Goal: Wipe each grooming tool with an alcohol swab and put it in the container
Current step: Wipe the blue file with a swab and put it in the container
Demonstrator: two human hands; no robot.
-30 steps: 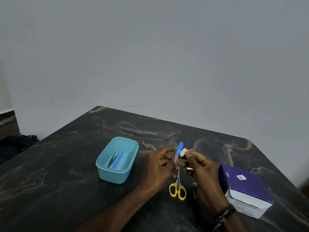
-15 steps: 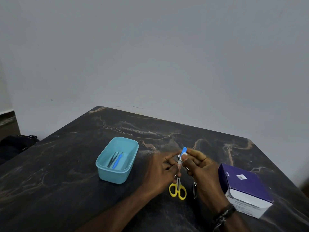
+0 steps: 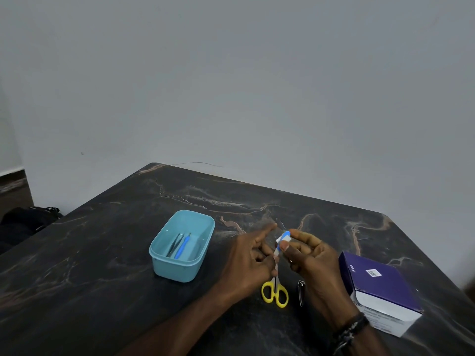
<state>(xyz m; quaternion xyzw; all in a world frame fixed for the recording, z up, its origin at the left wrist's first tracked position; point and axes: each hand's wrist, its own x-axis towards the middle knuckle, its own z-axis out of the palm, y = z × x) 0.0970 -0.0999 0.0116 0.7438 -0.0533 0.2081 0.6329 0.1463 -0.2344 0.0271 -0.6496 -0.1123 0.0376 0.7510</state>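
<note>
At the left of the dark marbled table (image 3: 102, 253), the light blue plastic container (image 3: 182, 245) is holding steel tweezers (image 3: 174, 244) and a blue-handled tool (image 3: 183, 245). Your left hand (image 3: 250, 263) is pinching the lower end of the slim blue-tipped nail file (image 3: 282, 240), while your right hand (image 3: 308, 255) is pinching the white alcohol swab (image 3: 280, 239) round its tip. Below, yellow-handled scissors (image 3: 275, 294) and a metal nail clipper (image 3: 301, 291) are lying just left of the purple cardboard box (image 3: 383, 289).

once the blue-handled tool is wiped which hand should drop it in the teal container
Left, probably. The left hand already holds the blue-handled tool by its lower end and is nearer the teal plastic container. The right hand pinches the white swab around it.
</note>
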